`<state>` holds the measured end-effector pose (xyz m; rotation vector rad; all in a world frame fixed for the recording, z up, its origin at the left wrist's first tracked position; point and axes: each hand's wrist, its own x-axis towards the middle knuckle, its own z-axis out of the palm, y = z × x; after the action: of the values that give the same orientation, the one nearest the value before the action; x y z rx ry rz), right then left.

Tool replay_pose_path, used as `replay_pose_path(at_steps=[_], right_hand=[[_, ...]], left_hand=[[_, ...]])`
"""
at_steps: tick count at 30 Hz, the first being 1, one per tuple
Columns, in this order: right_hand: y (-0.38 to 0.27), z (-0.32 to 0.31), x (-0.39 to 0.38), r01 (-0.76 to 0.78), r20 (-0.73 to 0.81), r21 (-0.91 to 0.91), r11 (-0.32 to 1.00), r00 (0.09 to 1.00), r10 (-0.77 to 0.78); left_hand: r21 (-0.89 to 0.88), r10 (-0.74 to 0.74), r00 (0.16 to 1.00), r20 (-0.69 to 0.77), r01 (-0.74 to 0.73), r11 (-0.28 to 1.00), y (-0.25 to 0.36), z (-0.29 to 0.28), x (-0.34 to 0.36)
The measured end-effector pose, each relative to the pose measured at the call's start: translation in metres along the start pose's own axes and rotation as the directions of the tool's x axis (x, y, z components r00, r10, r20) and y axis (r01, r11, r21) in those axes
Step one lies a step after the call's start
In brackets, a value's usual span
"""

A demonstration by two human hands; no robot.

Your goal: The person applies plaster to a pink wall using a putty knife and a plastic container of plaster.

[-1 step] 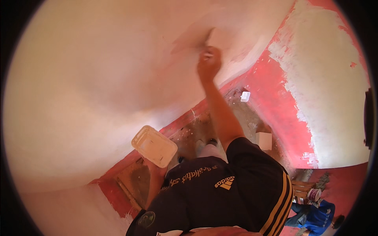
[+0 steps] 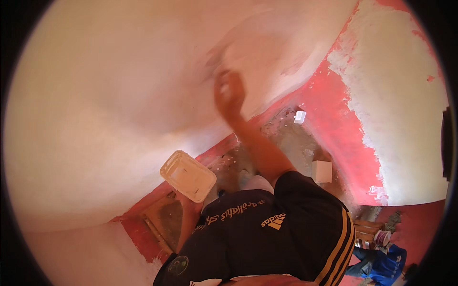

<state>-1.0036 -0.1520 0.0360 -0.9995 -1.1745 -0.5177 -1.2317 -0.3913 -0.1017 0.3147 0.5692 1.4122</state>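
My right hand point(image 2: 230, 91) is closed and raised against the wall, blurred by motion. The flat-bladed spreading tool in it is smeared too, and its blade cannot be made out clearly against the plaster. Around it, a darker damp-looking patch marks the pale wall point(image 2: 119, 95). Lower down, my left hand point(image 2: 190, 204) grips a shallow rectangular plastic tub point(image 2: 190, 177) from below, its fingers mostly hidden underneath. A thin pale coating and a few dark specks show inside the tub.
A small white container point(image 2: 299, 117) lies on the floor near the corner, and a pale box point(image 2: 322, 171) stands closer to me. The right wall point(image 2: 400, 95) is part pale, part red. At lower right, a person in blue point(image 2: 386, 264) is near a bucket point(image 2: 381, 237).
My right hand has swept left and slightly down along the wall with the tool. The left hand and tub have hardly moved.
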Motion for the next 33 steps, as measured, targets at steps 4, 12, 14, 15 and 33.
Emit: replay_pose_path(at_steps=[4, 12, 14, 15, 33], right_hand=[[-0.025, -0.074, -0.025, -0.211, 0.432, 0.408, 0.888, 0.902, 0.015], [0.292, -0.124, 0.110, -0.512, -0.037, -0.056, 0.857, 0.859, 0.511], [0.340, -0.098, 0.100, -0.348, 0.033, 0.017, 0.937, 0.937, 0.347], [0.344, -0.092, 0.095, -0.140, 0.109, -0.039, 0.989, 0.984, 0.143], [0.791, -0.352, 0.025, -0.928, 0.637, -0.092, 0.361, 0.224, 0.738]], left_hand=[[0.273, 0.192, 0.980, 0.042, -0.196, 0.942, -0.044, 0.067, 0.000], [0.187, 0.268, 0.963, -0.027, -0.259, 0.948, -0.180, 0.158, 0.057], [-0.039, 0.240, 0.954, -0.178, -0.251, 0.967, -0.226, 0.204, 0.076], [-0.031, 0.247, 0.949, -0.194, -0.257, 0.966, -0.248, 0.222, 0.080], [0.244, 0.435, 0.861, -0.266, -0.376, 0.894, -0.597, 0.377, 0.206]])
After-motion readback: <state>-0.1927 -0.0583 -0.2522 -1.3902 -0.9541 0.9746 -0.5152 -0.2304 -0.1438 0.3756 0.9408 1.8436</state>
